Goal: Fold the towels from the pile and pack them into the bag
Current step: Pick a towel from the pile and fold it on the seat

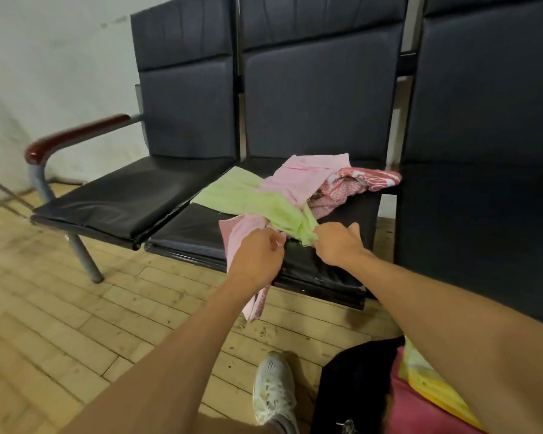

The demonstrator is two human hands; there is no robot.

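Observation:
A pile of towels lies on the middle seat of a black bench. A light green towel spreads across the seat's left part, over a pale pink towel, and a red patterned towel lies crumpled behind. My left hand grips a pink cloth that hangs over the seat's front edge. My right hand pinches the green towel's near corner. A black bag stands open on the floor at the lower right, with pink and yellow folded cloth inside it.
The bench has a left seat with a dark red armrest and a right seat. A white shoe rests on the wooden floor beside the bag. A white wall stands behind.

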